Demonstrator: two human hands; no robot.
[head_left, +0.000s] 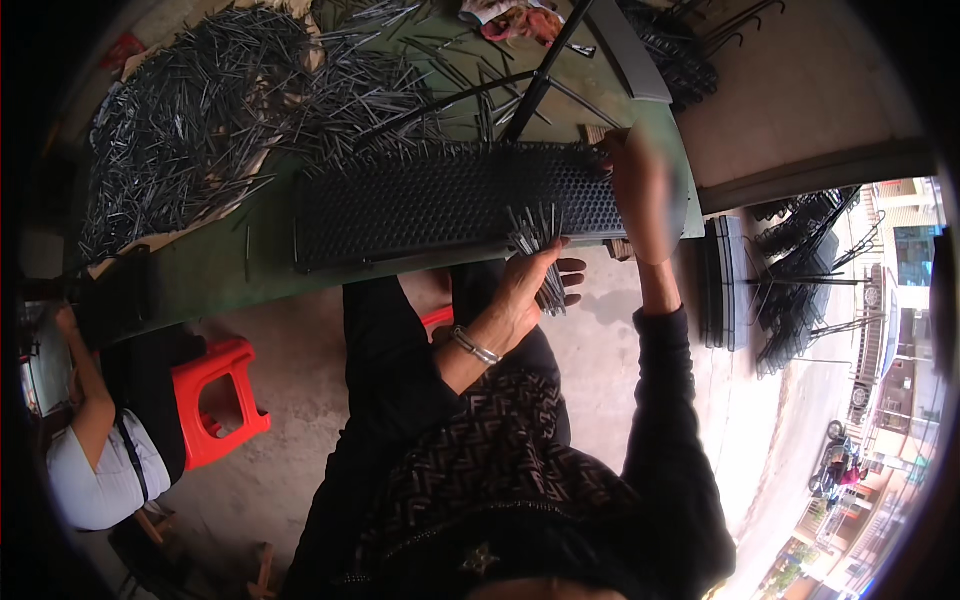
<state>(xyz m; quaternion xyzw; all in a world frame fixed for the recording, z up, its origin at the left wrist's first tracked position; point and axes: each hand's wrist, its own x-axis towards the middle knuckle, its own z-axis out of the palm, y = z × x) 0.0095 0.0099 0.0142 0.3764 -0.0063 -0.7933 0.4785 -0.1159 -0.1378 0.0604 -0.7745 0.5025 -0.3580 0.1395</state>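
Note:
A bundle of thin dark metal rods is gripped in my left hand, between the thumb and palm, with the other fingers partly spread behind it. The rods stick out past both sides of the hand. Just beyond lies a long black panel with a honeycomb of holes, along the near edge of the table. Short rods stand in a row along its far edge. At the panel's far right corner is my right hand, partly blurred, its fingers closed together. What they pinch is too small to make out.
A large heap of loose rods covers the left of the green table. A black metal stand rises behind the panel. Black racks stand to the right. A person in white sits at the left by a red stool.

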